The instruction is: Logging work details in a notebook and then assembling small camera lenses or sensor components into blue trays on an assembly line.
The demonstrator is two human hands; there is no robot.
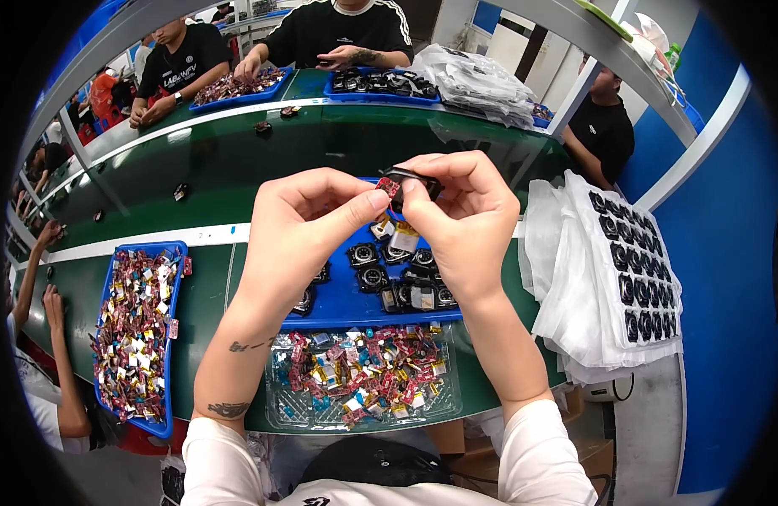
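In front of me, above a blue tray (342,291), both hands meet at chest height. My left hand (309,207) pinches a small red circuit board (387,186) between thumb and fingertips. Against it, my right hand (466,211) grips a black plastic housing (401,172), partly hidden by the fingers. Board and housing touch; whether they are joined I cannot tell. Below, the blue tray holds several black housings (372,279) with round parts, some with silver battery-like pieces. Nearer me, a clear plastic tray (281,411) is heaped with red circuit boards (363,363) and small wired pieces.
A long blue tray (182,282) of red boards stands at left. On the right are stacked white sheets (553,270) bearing rows of black units (642,270). Beyond a white rail runs a green conveyor (321,139) with a few loose pieces. Co-workers sit across and at left.
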